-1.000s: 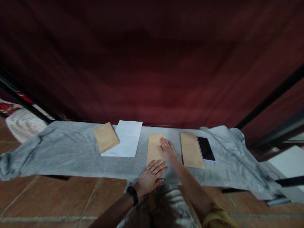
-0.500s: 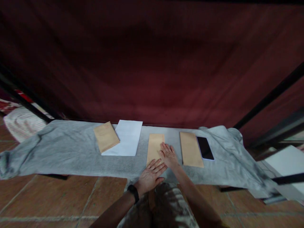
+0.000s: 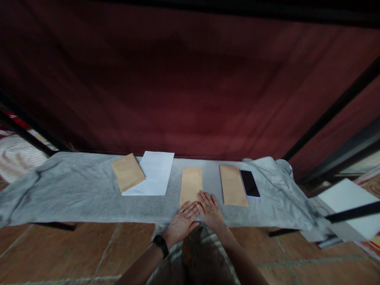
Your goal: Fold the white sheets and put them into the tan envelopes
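Observation:
A brown paper envelope (image 3: 190,184) lies upright before me on a grey cloth. My left hand (image 3: 181,222), with a dark band on its wrist, rests flat over the envelope's near end, fingers stretched out. Beside it my right hand (image 3: 210,208) lies flat, its fingertips on the envelope's near right edge. The fingertips of both hands nearly meet. Under the hands the envelope's near edge is hidden.
Grey cloth (image 3: 86,198) covers the long narrow surface. Left lie a stack of brown envelopes (image 3: 128,172) and white paper (image 3: 157,172). Right lie another brown envelope (image 3: 233,185) and a phone (image 3: 249,183). A dark red panel (image 3: 190,87) rises behind.
My right hand has slid toward me along the envelope's right side. My left hand stays flat at the near end. The view has shifted slightly.

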`<move>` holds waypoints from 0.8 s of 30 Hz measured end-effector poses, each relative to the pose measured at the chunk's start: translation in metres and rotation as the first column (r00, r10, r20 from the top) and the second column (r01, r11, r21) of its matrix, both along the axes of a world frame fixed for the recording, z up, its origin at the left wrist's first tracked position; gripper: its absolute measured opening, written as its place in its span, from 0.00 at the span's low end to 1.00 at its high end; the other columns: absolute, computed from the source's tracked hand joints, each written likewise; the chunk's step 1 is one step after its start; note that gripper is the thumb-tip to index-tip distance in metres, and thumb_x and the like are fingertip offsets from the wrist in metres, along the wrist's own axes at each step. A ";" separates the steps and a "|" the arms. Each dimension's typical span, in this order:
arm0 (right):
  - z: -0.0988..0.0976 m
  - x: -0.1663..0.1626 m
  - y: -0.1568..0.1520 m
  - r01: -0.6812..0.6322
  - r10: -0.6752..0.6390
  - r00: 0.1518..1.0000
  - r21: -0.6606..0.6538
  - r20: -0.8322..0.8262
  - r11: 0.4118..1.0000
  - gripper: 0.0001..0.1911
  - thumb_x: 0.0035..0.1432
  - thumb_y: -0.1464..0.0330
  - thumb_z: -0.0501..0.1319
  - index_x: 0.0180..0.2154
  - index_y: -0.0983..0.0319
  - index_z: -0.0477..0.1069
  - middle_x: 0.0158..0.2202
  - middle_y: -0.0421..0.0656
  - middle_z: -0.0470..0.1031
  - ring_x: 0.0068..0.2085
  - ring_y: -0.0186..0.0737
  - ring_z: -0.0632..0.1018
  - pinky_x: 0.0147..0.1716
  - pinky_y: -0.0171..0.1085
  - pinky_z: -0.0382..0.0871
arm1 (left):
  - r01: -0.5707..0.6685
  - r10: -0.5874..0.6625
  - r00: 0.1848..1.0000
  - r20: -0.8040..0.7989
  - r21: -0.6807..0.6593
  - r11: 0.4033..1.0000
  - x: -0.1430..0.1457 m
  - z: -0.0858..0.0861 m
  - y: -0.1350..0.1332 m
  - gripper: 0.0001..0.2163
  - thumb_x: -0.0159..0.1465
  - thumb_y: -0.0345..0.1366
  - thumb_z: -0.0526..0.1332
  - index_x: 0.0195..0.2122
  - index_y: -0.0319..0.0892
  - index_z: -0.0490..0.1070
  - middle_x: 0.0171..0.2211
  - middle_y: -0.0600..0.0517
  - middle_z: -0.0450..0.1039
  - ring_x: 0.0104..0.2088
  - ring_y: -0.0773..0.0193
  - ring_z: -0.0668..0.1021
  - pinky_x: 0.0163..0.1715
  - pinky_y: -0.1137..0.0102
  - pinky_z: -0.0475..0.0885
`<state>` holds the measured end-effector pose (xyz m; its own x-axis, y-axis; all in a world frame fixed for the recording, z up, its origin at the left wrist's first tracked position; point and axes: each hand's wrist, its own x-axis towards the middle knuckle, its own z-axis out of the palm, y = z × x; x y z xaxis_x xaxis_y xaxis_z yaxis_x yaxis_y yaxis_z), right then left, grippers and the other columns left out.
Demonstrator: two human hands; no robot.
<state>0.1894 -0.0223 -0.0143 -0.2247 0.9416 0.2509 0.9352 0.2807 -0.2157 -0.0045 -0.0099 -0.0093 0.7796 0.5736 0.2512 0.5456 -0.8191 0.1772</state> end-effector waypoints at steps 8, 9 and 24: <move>0.004 0.003 -0.030 -0.028 0.026 0.998 -0.020 -0.056 0.999 0.26 0.71 0.62 0.49 0.68 0.55 0.55 0.68 0.42 0.59 0.67 0.46 0.62 0.67 0.52 0.49 | -0.191 0.191 0.981 0.021 0.010 0.982 -0.019 -0.011 -0.018 0.26 0.72 0.44 0.51 0.70 0.45 0.51 0.68 0.46 0.58 0.67 0.58 0.63 0.65 0.56 0.61; 0.003 0.004 -0.034 -0.025 0.024 0.998 -0.022 -0.060 0.999 0.25 0.71 0.62 0.50 0.67 0.54 0.56 0.68 0.42 0.60 0.67 0.46 0.62 0.67 0.52 0.49 | -0.227 0.227 0.974 0.029 0.017 0.974 -0.022 -0.011 -0.021 0.26 0.72 0.44 0.51 0.70 0.44 0.52 0.68 0.45 0.58 0.67 0.57 0.63 0.65 0.55 0.62; 0.007 -0.003 -0.053 0.065 -0.068 0.989 -0.025 -0.134 0.998 0.24 0.71 0.65 0.49 0.66 0.53 0.59 0.66 0.41 0.65 0.66 0.44 0.64 0.66 0.51 0.50 | -0.450 0.709 0.641 0.296 -0.604 0.658 -0.010 0.029 0.002 0.17 0.65 0.45 0.57 0.48 0.42 0.75 0.45 0.43 0.80 0.46 0.52 0.81 0.48 0.58 0.75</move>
